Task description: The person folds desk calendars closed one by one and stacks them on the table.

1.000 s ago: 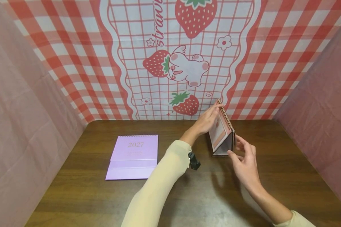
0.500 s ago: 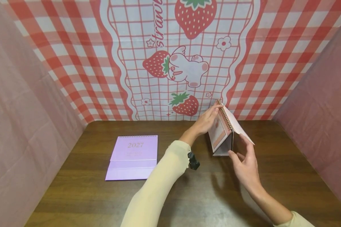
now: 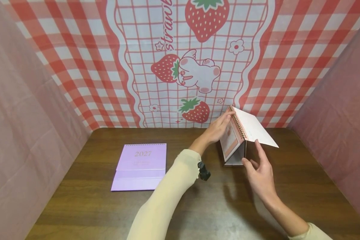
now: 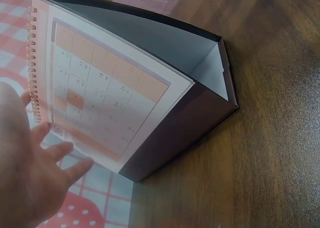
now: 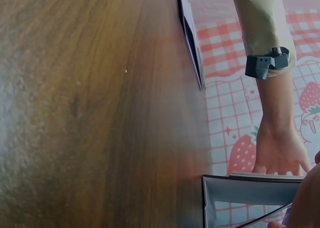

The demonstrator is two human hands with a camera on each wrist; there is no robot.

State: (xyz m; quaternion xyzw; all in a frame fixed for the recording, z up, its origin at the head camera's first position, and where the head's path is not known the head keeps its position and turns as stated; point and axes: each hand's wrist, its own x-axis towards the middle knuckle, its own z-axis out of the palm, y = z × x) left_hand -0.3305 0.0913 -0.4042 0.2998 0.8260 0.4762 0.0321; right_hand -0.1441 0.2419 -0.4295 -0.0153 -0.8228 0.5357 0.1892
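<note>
A spiral-bound desk calendar (image 3: 229, 141) stands like a tent on the right half of the wooden table. In the left wrist view, its dark base and a printed month page (image 4: 102, 90) show. My left hand (image 3: 217, 128) rests on its left face near the coil, fingers fairly straight. On its right side a white page (image 3: 255, 126) sticks out from the coil, raised off the back. My right hand (image 3: 261, 175) is beside that side, index fingertip at the page's near edge, thumb close to the base. The right wrist view shows little of this hand.
A purple desk calendar (image 3: 141, 166) marked 2027 stands on the left of the wooden table (image 3: 87, 203). A red checked strawberry cloth (image 3: 195, 70) hangs behind the table, and pink cloths (image 3: 339, 90) flank both sides.
The white page has swung up and away from the calendar's right side, and the right index finger has straightened with it. The left hand stays in place.
</note>
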